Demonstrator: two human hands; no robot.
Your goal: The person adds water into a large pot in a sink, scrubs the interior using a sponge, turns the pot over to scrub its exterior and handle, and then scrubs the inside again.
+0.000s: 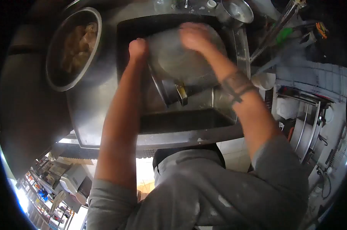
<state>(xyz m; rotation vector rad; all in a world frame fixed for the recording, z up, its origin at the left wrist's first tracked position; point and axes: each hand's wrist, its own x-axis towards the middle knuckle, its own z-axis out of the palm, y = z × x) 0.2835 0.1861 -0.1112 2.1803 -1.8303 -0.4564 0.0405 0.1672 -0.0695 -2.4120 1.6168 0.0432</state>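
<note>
A large metal pot (177,57) lies tilted in the sink (173,140), its wide round surface facing up towards me. A bracket-like handle with a yellow patch (182,94) juts from its near side. My left hand (138,49) is closed on the pot's left edge. Over the far part of the pot is my right hand (195,36), blurred, with its fingers curled against the metal. Whatever it may hold is hidden beneath the fingers.
A big metal bowl (99,50) with pale chunks of food (81,44) stands left of the sink. At the back right corner sits a smaller metal pot (238,13). Long-handled tools (277,30) lean at the right. A wire rack (307,126) stands lower right.
</note>
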